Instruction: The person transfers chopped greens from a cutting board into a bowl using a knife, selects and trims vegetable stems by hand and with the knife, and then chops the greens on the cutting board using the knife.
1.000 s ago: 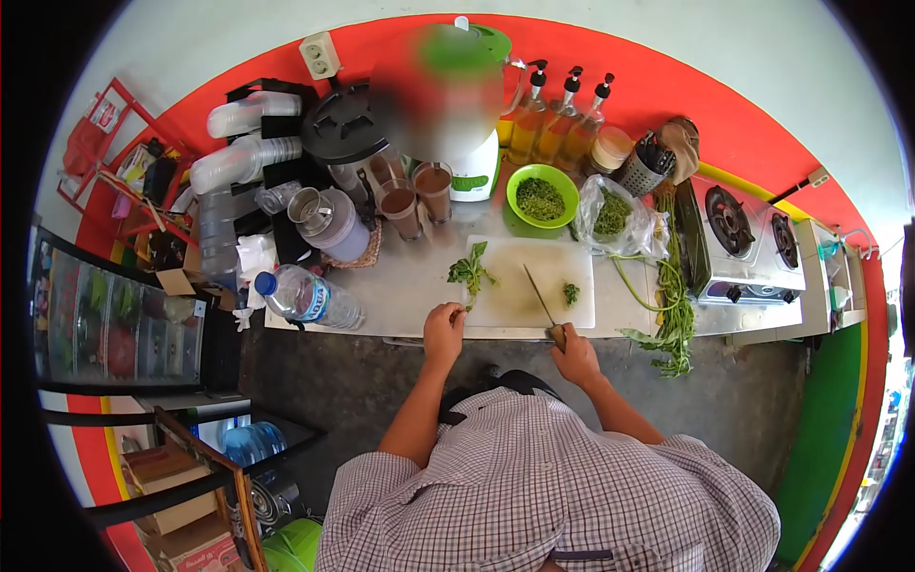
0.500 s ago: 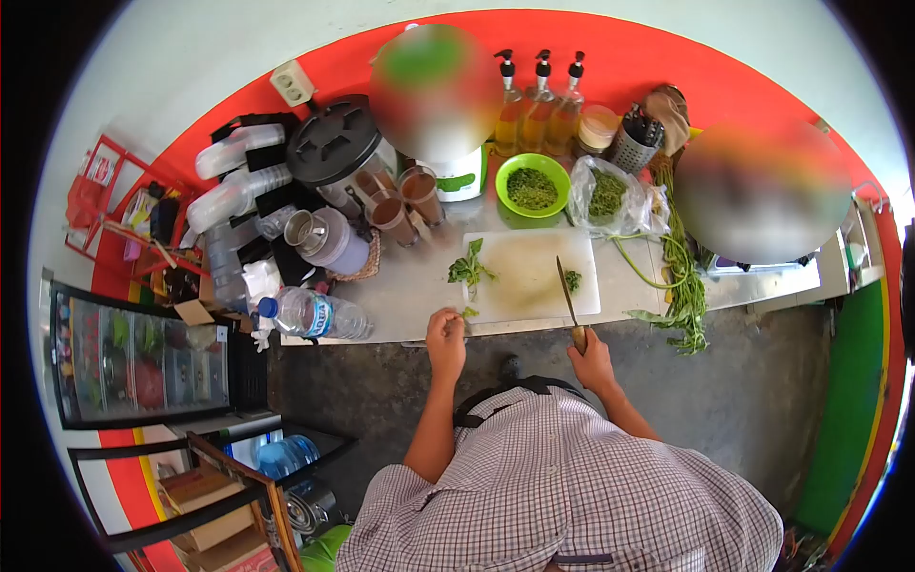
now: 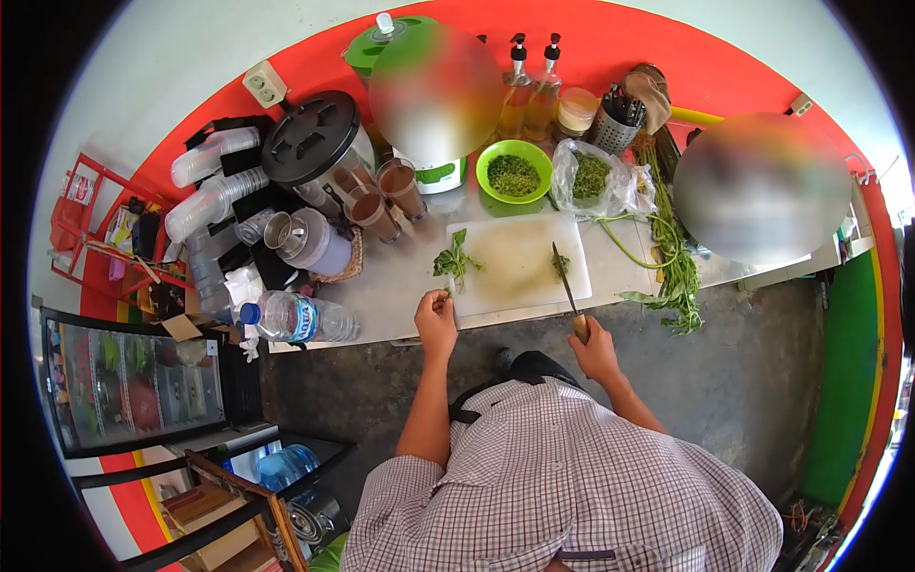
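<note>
My right hand is wrapped round the wooden handle of a knife. Its blade points away from me over the right part of the white cutting board, beside a small heap of cut greens. My left hand is curled at the board's near left corner. Its fingertips are pressed together; a speck of green shows by them, but what they hold is too small to make out. Leafy green sprigs lie across the board's left edge, just beyond that hand.
Beyond the board stand a green bowl of chopped greens and a plastic bag of more. Long green stalks hang over the counter's front edge at right. A water bottle, brown cups and a black-lidded container crowd the left.
The whole view has shifted slightly. My left hand has come a little closer to the leafy sprigs. My right hand keeps the knife at nearly the same spot over the board.
</note>
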Available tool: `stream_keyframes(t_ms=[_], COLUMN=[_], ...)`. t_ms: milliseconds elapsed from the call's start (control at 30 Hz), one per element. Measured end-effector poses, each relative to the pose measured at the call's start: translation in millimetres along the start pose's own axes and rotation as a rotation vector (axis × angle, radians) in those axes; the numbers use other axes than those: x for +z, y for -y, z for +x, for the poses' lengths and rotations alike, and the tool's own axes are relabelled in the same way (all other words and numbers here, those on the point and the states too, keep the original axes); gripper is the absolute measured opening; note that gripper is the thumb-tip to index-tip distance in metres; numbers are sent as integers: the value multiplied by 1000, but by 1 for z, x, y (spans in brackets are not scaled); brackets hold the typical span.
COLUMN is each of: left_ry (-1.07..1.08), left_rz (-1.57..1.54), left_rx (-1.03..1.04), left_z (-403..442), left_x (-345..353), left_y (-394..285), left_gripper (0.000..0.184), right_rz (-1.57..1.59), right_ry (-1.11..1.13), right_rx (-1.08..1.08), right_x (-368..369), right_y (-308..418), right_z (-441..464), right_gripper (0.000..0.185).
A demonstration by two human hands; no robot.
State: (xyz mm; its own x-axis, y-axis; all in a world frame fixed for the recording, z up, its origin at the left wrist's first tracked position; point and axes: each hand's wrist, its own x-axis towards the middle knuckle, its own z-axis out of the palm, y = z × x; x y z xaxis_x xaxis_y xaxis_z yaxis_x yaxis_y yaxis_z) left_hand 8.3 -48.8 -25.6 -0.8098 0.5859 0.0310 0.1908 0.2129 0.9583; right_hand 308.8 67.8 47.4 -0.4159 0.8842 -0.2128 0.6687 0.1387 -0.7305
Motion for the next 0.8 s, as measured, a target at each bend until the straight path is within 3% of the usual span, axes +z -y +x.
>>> stream_keyframes(t_ms=[167,433,533,700,800], left_ry=[-121,-132,-48,-59,-147], left_rz=[217,517,513,522,362], left_rx=[53,298,152,142,160], left_z=[-6,-13,-7,5,14], left_x=[-6,-5,-5,0,14], left_y=[-10,-7,-10,-16,-24], left_gripper=[18,18,18,13,11], right_rz=[-53,-303,-312,-301,-245], right_ry=[91,202,176,33,-34], right_rx=[-100,-194,-190,-85,-35], right_x=[5,27,28,14,4], right_y=[10,15,5,-12,-13], right_z=[18,22,18,27,29], right_gripper=[37,36,35,36,37])
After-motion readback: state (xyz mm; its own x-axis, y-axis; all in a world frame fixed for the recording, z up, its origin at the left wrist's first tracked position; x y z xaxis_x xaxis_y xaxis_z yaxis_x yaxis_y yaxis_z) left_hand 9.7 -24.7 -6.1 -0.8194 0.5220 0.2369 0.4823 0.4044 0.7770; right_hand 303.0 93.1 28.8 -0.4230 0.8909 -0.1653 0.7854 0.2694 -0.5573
